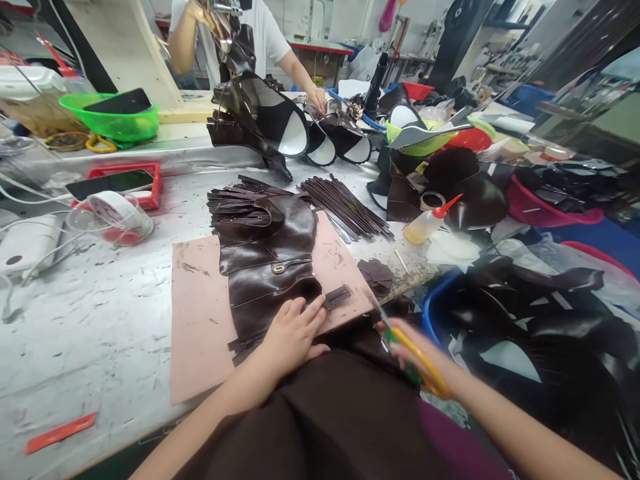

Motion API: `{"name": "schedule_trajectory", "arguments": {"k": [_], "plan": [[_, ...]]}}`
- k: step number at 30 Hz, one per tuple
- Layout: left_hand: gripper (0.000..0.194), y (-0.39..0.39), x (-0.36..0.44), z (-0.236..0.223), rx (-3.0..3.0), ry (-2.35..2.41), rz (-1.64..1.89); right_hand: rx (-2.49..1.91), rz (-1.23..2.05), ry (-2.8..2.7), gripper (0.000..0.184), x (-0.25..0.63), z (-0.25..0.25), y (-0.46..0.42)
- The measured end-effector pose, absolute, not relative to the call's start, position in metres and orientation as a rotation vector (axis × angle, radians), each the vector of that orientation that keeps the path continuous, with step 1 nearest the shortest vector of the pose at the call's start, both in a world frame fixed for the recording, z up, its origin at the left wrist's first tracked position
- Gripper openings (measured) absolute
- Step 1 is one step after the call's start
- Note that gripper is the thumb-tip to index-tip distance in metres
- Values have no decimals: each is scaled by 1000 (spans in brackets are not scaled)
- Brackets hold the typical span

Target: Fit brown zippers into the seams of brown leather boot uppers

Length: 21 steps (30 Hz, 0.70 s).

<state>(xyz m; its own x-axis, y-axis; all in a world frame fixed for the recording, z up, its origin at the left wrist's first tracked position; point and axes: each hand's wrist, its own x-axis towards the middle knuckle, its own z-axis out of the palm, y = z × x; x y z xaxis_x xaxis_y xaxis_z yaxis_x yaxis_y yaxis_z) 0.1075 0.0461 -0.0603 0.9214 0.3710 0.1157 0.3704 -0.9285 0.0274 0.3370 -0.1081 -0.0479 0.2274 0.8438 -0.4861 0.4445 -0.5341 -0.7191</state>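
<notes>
My left hand [294, 331] lies flat with fingers together on the near edge of a stack of dark brown leather pieces [267, 257], next to a small leather tab [336, 296]. The stack rests on a pinkish cutting mat [197, 320]. My right hand [415, 350] is off the table's edge, closed round the yellow and green handles of scissors [407, 350], blades pointing toward the mat. Thin leather strips [345, 207] fan out behind the stack.
A glue bottle with a red tip [429, 223] lies right of the strips. Red phone tray [123, 183], tape roll [120, 213] and green bowl [107, 120] stand at left. Another person [240, 33] works across the table behind stacked leather parts [290, 130]. Bins of leather fill the right.
</notes>
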Motion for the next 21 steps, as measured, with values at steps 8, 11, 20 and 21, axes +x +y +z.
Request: {"name": "schedule_trajectory", "arguments": {"k": [8, 11, 20, 21], "plan": [[61, 46, 105, -60, 3095, 553, 206, -1964, 1324, -1522, 43, 286, -45, -83], [60, 46, 104, -59, 3110, 549, 228, -2056, 1268, -1561, 40, 278, -38, -72], [57, 46, 106, -59, 3113, 562, 221, -2153, 1263, -1611, 39, 272, -30, -70], [57, 46, 106, -59, 3111, 565, 212, -2171, 1241, -1604, 38, 271, -32, -70]]}}
